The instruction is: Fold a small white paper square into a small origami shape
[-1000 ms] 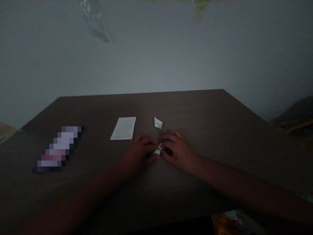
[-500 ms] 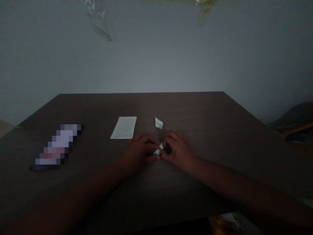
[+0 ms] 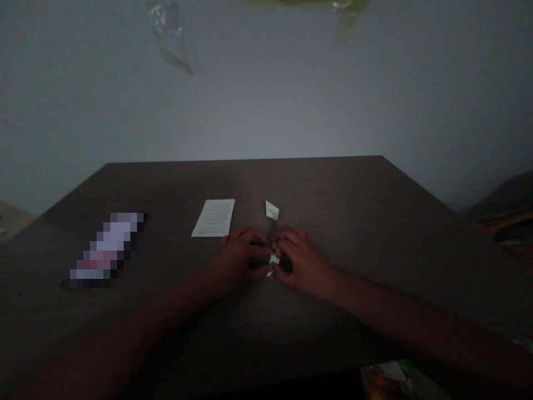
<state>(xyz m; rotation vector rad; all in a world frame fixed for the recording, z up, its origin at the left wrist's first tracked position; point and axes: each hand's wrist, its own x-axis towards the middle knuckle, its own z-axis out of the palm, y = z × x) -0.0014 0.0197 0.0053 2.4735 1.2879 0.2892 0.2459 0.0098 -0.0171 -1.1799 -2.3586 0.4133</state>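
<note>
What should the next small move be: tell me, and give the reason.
Probably a gentle press of the small white paper toward the table: fingertips of the left hand and right hand meet around it, and it looks folded, not flat.

Small white folded-paper piece [image 3: 275, 259] pinched between two sets of fingers

The piece is pale, creased and angular, small enough to be largely covered by the left fingers [image 3: 260, 251] and right fingers [image 3: 286, 247] that meet around it. White shows in separate bits: a patch in the middle, a pointed sliver at the near end and a scrap at the far end. Its full outline is hidden. It sits low over the brown tabletop [image 3: 333, 189]; whether it touches the surface cannot be told.
</note>
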